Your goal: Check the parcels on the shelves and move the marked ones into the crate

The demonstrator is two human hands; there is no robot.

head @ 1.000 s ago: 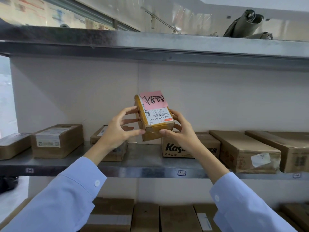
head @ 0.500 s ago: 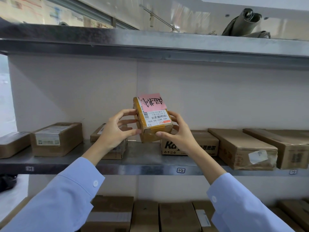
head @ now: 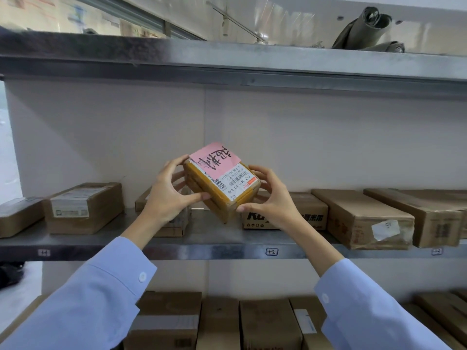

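Yellow-taped parcel (head: 211,195): held tilted in the air by both hands, before the middle shelf (head: 227,245).
Left hand (head: 165,195): curled round its left side.
Right hand (head: 274,198): curled round its right side.
Pink note (head: 214,159): stuck on the top face, beside a barcode label (head: 237,184).
Cardboard boxes (head: 86,208): laid along the shelf.

Head camera faces the middle shelf (head: 214,234) closely.
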